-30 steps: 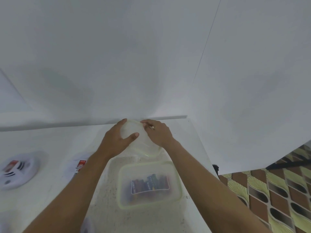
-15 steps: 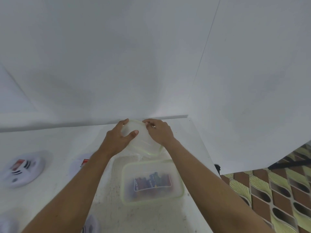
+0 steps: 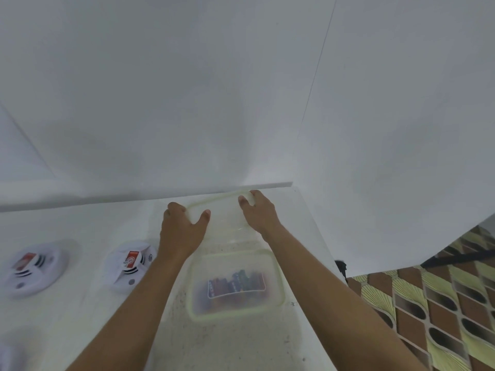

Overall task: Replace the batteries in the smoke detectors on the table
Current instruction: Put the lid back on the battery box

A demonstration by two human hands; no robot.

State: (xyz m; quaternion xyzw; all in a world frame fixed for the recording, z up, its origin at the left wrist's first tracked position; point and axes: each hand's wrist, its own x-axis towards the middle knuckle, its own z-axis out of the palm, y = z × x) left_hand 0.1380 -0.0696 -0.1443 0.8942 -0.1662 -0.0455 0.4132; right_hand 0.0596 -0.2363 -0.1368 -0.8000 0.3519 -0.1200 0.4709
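The box (image 3: 278,290) with the batteries (image 3: 235,285) sits on the white table (image 3: 241,344), near its right edge. Take it as the centre of the dial, with 12 pointing away from the person. The box is clear with a pale green rim. The batteries inside lie side by side in a row, dark red and blue, and they look hazy through the plastic.

At 12 o'clock, just beyond the box and close to the wall (image 3: 187,103), is a clear tub (image 3: 222,223) with the same green rim. It lies about flat; I cannot tell its depth, or whether it rests on the table or is held just above it. Both hands are clamped on it. The left hand (image 3: 184,226) grips its left end, with the fingers curled round the far corner and the thumb laid over the rim. The right hand (image 3: 261,215) grips its right end, with the thumb on top and the fingers hooked over the far right corner. The two forearms run down past either side of the box.

At 9 o'clock, just beyond the left forearm, lies a white smoke detector (image 3: 130,266) with a red label on it. A second detector (image 3: 32,269) lies further out at 9, well apart from the first and also red-labelled.

At 3 to 4 o'clock, beyond the table edge, is a floor (image 3: 442,303) of brown and yellow patterned tiles.
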